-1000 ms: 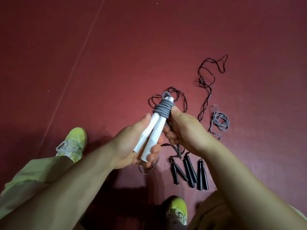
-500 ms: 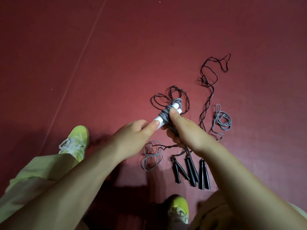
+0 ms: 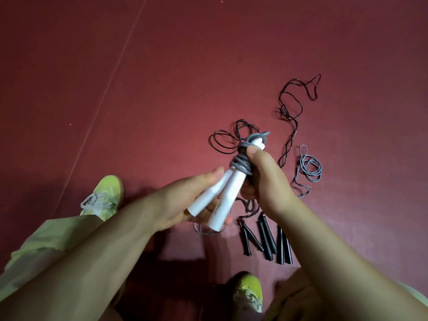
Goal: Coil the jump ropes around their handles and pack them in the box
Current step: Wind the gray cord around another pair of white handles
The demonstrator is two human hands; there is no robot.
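Two white handles (image 3: 225, 195) of a jump rope are held together above the red floor, with grey rope (image 3: 242, 164) wound around their upper ends. My left hand (image 3: 185, 200) cups the lower ends of the handles. My right hand (image 3: 266, 179) grips the coiled part, thumb pressed near the top where a grey loop sticks out. On the floor below lie several black handles (image 3: 266, 242) with thin black rope (image 3: 289, 117) trailing away. No box is in view.
A loose bundle of grey rope (image 3: 309, 167) lies on the floor to the right. Black rope loops (image 3: 228, 140) sit behind the handles. My two yellow-green shoes (image 3: 104, 195) (image 3: 247, 293) rest on the floor. A pale line (image 3: 111, 77) runs across the red floor.
The white handles swung back from pointing away to tilted upright, their lower ends again showing in my left palm. A grey loop now sticks out above the coils.
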